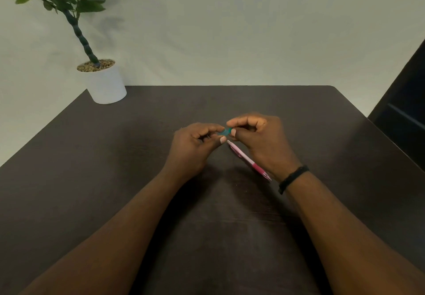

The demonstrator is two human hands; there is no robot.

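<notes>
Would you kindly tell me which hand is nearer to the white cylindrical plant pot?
Left. The left hand is right of the white plant pot and closer to the camera; the right hand is farther right still. Both pinch a small teal piece.

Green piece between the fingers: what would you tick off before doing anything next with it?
1. Green piece held firmly: ok. The left hand and the right hand pinch it from either side.
2. What the piece is: cannot tell. It is small and mostly hidden by fingertips.
3. Pen close by: ok. It lies on the table, just below the right hand.
4. Pen free of the right hand: cannot tell. The hand covers part of it.
5. Pot out of the way: ok. It stands at the table's far left corner.
</notes>
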